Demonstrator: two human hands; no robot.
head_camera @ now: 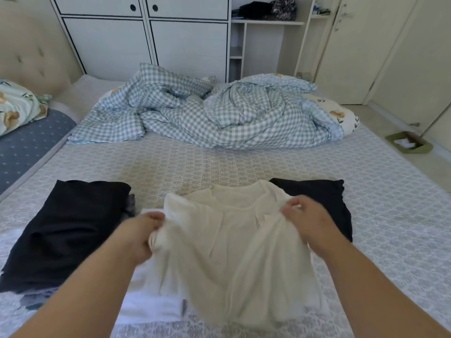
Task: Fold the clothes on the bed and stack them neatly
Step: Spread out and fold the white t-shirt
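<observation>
Two hands grip cream shirt point(234, 240); patterned bed point(378, 203); white wardrobe point(146, 40)

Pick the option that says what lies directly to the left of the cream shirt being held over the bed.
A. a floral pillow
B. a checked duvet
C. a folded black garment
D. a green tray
C: the folded black garment lies on the mattress just left of the cream shirt that the left hand and right hand grip.

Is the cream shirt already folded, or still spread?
Still spread: the cream shirt hangs open, neckline visible, gripped by left hand and right hand.
</observation>
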